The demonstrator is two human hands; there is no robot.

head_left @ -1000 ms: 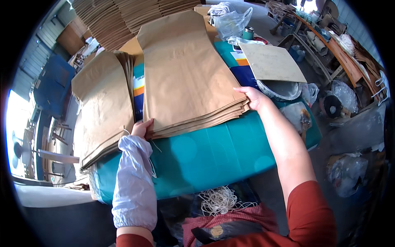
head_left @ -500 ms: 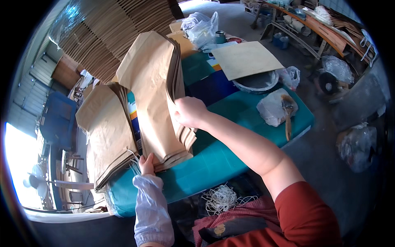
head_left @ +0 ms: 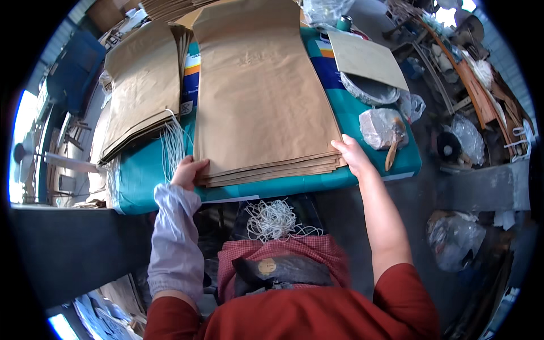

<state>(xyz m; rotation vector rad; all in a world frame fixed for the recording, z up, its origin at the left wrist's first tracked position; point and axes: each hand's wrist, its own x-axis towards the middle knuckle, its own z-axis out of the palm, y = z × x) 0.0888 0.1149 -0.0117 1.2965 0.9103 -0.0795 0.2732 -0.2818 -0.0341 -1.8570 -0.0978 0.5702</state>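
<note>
A stack of brown paper bags (head_left: 260, 96) lies flat across the table in front of me, its layered near edges slightly fanned. My left hand (head_left: 188, 171), below a pale sleeve cover, grips the stack's near left corner with the thumb on top. At the near right corner my right hand (head_left: 351, 154) pinches the layers, its thumb over the top sheet. The fingers under the edges are partly hidden. A second stack of paper bags (head_left: 141, 79) rests to the left. White strings (head_left: 173, 144) hang over the table edge between that stack and my left hand.
The table has a teal cover (head_left: 294, 182). On its right are a brush (head_left: 391, 150) on a plastic-wrapped block (head_left: 378, 126) and a round basin (head_left: 368, 90) partly under a beige board (head_left: 365, 59). Tangled white string (head_left: 272, 220) lies at my lap.
The middle stack has come down flat and squared toward me. My right hand has moved from the stack's raised side to its near right corner; my left hand stays at the near left corner.
</note>
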